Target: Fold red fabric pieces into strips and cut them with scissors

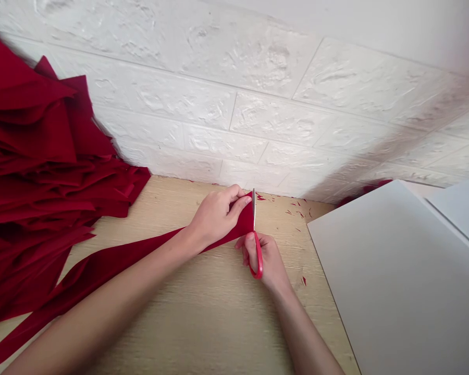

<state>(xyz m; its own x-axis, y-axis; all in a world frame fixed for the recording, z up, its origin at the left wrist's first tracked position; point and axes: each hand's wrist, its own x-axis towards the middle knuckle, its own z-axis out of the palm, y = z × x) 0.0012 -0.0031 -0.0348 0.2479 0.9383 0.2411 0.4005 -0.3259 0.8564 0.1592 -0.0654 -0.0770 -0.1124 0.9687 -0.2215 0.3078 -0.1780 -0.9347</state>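
2 hands at center frame: left hand point(221, 213) pinches the red strip point(245, 223); right hand point(263, 255) grips red-handled scissors point(258, 260), blades at its end.

Cloth pile point(31, 156) left, scissors point(259, 260) across strip point(245, 216) over table point(219, 312), wall point(203, 62) behind, apparently a box point(394, 286) at right

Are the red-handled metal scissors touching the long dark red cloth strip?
Touching. In the head view, the scissors have their blades right against the end of the cloth strip, with no gap.
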